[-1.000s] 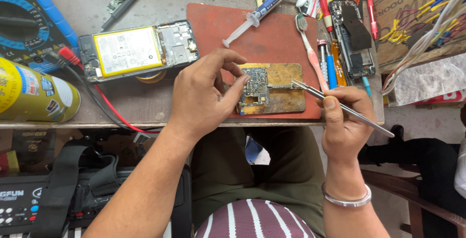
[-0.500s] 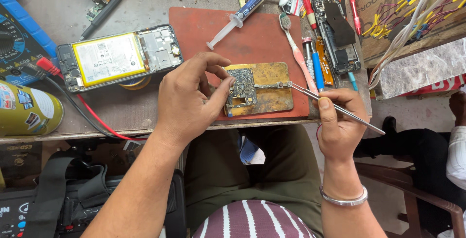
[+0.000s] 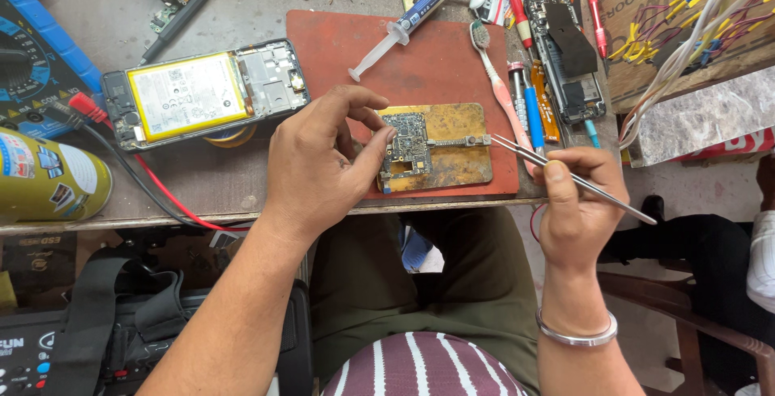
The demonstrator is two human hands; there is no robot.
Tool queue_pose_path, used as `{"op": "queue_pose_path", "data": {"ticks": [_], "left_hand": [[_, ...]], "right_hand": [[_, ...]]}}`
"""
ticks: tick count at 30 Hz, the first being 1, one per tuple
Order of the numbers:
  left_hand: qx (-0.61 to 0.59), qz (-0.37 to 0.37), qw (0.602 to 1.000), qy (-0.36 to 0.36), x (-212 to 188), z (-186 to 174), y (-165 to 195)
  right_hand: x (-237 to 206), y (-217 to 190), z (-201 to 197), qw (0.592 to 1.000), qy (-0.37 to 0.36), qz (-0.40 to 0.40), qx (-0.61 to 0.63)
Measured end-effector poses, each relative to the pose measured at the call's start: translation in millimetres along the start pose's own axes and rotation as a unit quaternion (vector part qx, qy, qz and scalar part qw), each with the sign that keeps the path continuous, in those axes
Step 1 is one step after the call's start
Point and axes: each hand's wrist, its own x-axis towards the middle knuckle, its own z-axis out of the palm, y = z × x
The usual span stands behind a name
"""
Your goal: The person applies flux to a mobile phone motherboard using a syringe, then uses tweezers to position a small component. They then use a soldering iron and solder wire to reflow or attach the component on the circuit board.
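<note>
Left hand (image 3: 319, 166) pinches left edge of small grey-green circuit board (image 3: 410, 148), clamped on brass-coloured metal holder plate (image 3: 452, 154) atop red-brown rubber mat (image 3: 420, 57) at bench front.

Right hand (image 3: 577, 202) grips thin steel tweezers (image 3: 565, 176), tips closed, empty, just right of holder.

Progress, judged: black phone shell with yellow battery (image 3: 206, 93) already opened, board out; board work underway, reassembly left.

Count: one board, one tweezers, one syringe (image 3: 404, 20), one white toothbrush (image 3: 496, 81).
</note>
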Motion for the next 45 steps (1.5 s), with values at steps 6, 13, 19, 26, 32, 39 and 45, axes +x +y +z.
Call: {"op": "queue_pose_path", "data": {"ticks": [6,13,19,26,32,39,45], "left_hand": [[0.001,0.009,1.000,0.010,-1.5,-1.1,-1.5],[-0.015,0.022,1.000,0.008,-3.0,-3.8,-1.4],[-0.028,0.090,0.995,0.025,-6.6,-4.9,3.6],[0.017,0.270,0.963,-0.002,-14.9,-12.9,19.9],[-0.012,0.263,0.964,-0.024,-16.7,-8.1,25.4],[-0.144,0.142,0.978,0.054,-21.0,-6.6,22.3],[-0.133,0.122,0.979,0.094,-21.6,-6.5,22.6]], "right_hand": [[-0.1,-13.6,8.9,0.997,0.006,-0.013,0.078],[-4.7,-40.4,32.3,0.996,-0.065,-0.054,0.029],[1.0,-69.8,44.9,0.972,-0.165,-0.128,-0.103],[10.0,-104.6,58.1,0.954,-0.227,-0.143,-0.130],[26.7,-131.6,71.1,0.940,-0.275,-0.146,-0.138],[90.0,-104.1,72.5,0.955,-0.295,0.023,0.014],[192.9,-49.3,107.9,0.974,-0.165,0.022,-0.153]]}}
